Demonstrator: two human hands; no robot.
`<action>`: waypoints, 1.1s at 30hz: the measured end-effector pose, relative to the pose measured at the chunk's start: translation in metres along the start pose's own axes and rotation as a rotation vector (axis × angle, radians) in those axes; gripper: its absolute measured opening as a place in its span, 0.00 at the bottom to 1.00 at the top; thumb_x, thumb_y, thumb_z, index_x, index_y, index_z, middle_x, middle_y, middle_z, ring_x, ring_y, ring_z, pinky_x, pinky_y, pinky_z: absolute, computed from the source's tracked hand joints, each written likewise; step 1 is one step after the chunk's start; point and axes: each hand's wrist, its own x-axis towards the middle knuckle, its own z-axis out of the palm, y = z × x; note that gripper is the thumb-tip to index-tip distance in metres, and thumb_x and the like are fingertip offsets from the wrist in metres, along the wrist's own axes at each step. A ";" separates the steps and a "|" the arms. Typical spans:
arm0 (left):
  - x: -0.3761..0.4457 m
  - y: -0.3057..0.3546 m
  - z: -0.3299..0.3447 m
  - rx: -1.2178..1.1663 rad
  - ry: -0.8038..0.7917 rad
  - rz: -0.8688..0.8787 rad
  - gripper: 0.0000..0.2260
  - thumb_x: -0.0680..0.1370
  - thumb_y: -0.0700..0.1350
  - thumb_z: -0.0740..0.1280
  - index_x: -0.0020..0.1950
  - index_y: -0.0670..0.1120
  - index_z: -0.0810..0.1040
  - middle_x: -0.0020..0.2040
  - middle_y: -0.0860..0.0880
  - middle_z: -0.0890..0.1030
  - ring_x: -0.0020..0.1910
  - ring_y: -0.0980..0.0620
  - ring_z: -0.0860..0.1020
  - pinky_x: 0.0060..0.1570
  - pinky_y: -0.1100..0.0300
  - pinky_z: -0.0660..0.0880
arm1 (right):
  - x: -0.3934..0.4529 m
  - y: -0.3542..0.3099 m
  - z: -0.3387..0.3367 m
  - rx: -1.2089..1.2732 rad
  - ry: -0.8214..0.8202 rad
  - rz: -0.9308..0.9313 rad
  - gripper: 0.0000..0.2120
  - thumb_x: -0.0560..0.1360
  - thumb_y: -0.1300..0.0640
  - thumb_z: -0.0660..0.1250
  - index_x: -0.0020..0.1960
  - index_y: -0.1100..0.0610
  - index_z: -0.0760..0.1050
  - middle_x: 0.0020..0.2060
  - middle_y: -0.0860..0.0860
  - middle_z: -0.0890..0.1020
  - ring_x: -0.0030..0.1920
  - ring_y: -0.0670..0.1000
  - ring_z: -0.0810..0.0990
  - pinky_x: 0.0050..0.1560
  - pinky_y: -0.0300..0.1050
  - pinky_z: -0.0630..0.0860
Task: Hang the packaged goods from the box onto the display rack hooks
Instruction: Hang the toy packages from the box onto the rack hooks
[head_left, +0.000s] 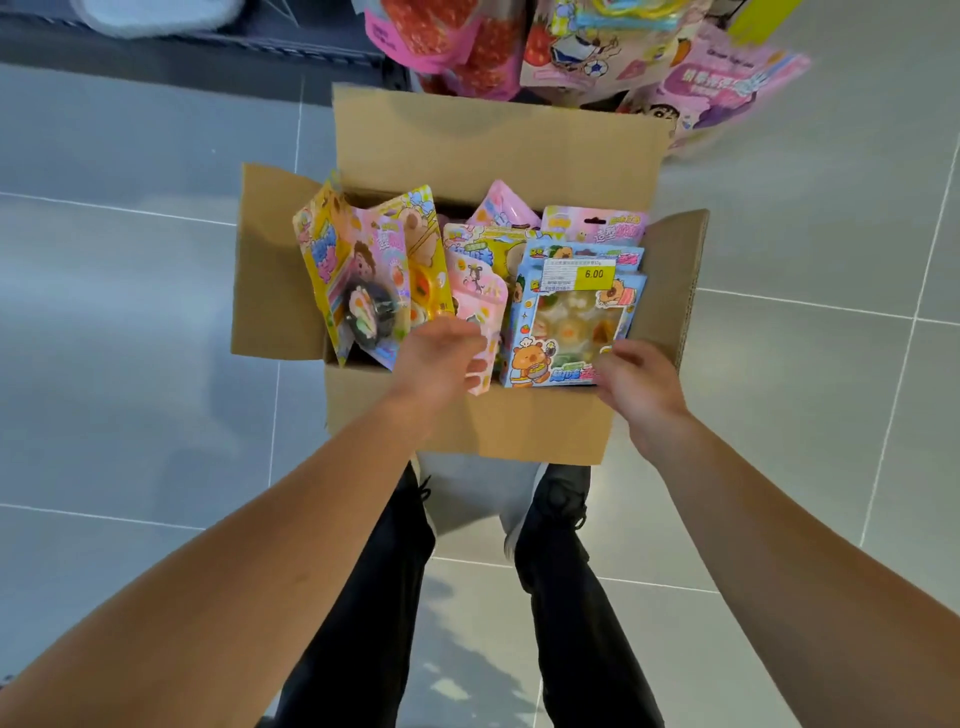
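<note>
an open cardboard box (467, 426) stands on a grey tiled floor (130, 312), its four flaps folded outward, and it is packed with colourful packaged goods standing on edge. at the right front of the box lies a blue packet (574, 322) with a clear window and a cartoon animal on it; behind it a second blue pack carries a yellow price label (592, 274) reading 6.00. the right hand (641, 387) is at the lower right corner of that blue packet, its fingers curled at the packet's edge and touching it, though whether they truly pinch it cannot be told from here. the left hand (441, 358) reaches over the middle of the box, fingers loosely bent and spread above a pink packet (480, 296), close to it, with no clear hold on anything. to the left of the hand, a yellow packet (322, 260) and several pink and yellow ones lean against the box's left wall. beyond the far flap, at the top of the view, more packets (571, 47) in pink, red and cream hang together on the display rack, somewhat blurred. below the box the person's dark trousers (374, 597) and black shoes (556, 499) show, feet set just behind the box's near flap.
</note>
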 end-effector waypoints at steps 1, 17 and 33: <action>0.004 0.006 0.007 0.052 0.015 0.055 0.07 0.74 0.38 0.69 0.52 0.44 0.79 0.48 0.44 0.82 0.43 0.46 0.82 0.50 0.51 0.80 | 0.005 -0.005 -0.003 -0.021 0.001 -0.018 0.26 0.64 0.49 0.70 0.62 0.51 0.75 0.56 0.50 0.80 0.56 0.53 0.81 0.61 0.55 0.77; 0.057 0.030 0.090 0.882 0.264 0.562 0.12 0.70 0.46 0.71 0.48 0.46 0.72 0.34 0.51 0.75 0.44 0.42 0.77 0.51 0.54 0.69 | 0.066 -0.030 -0.047 0.067 0.016 -0.180 0.17 0.74 0.58 0.72 0.61 0.50 0.72 0.56 0.44 0.80 0.52 0.40 0.79 0.52 0.33 0.75; -0.136 0.149 -0.030 0.127 -0.017 0.408 0.12 0.74 0.38 0.73 0.56 0.44 0.80 0.49 0.47 0.86 0.47 0.46 0.85 0.51 0.43 0.81 | -0.144 -0.135 -0.077 0.154 -0.203 -0.394 0.08 0.79 0.59 0.67 0.57 0.55 0.80 0.48 0.50 0.86 0.44 0.51 0.87 0.44 0.52 0.83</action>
